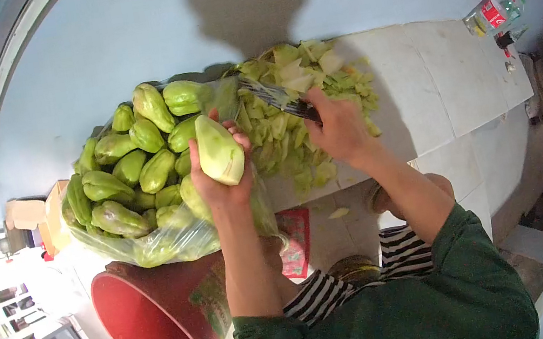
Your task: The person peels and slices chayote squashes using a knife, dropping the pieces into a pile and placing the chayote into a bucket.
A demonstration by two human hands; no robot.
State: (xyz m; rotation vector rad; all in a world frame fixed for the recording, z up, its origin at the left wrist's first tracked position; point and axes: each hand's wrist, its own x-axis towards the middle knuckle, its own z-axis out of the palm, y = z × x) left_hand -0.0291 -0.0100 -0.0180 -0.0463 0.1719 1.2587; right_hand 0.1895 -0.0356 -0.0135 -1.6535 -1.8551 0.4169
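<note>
My left hand (224,177) is wrapped round a pale, peeled chayote (217,151), its narrow end pointing up and away from me. In my right hand (341,121) is a dark-handled peeling knife (280,99), with green scraps stuck along its flat blade. The blade is apart from the chayote, up and to the right of it, above a broad heap of green peelings (279,129). To the left of my left hand, several unpeeled chayotes (140,147) fill an open clear plastic bag (180,244).
A red bucket (150,323) lies tilted below the bag. Peelings cover part of the pale tiled ledge (407,84). Plastic bottles (492,14) stand at its far right end. A cardboard box (55,218) is at the left, and a red packet (295,240) lies below the ledge.
</note>
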